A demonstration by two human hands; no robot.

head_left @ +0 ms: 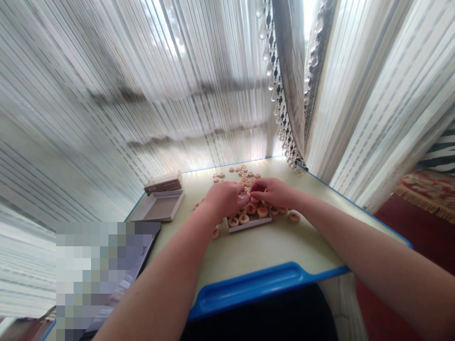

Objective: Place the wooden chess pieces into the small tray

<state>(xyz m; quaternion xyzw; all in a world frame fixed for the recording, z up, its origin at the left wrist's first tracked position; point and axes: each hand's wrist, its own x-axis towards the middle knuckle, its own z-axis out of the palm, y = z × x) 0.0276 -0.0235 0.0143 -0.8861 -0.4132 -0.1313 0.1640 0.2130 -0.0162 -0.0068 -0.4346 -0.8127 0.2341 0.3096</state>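
A shallow white box [250, 226] sits on the table with several round xiangqi pieces in it, some marked black and some red. Above its left side is my left hand [225, 198], fingers curled inward; what they hold, if anything, is hidden. My right hand [270, 191] reaches in from the right, thumb and fingers pinched on a xiangqi piece [249, 193] over the far part of the box. Near the box's right side lies a loose black-marked piece [294, 216]. A red-marked piece [215, 233] is on the table at its left, partly behind my left forearm.
More pieces [243, 168] are scattered toward the table's far edge. At the left stand an open white tray [158, 219] and a brown box [164, 182]. A laptop-like device [151, 239] lies nearer. The table has a blue rim [249, 284]; string curtains [199, 113] hang behind.
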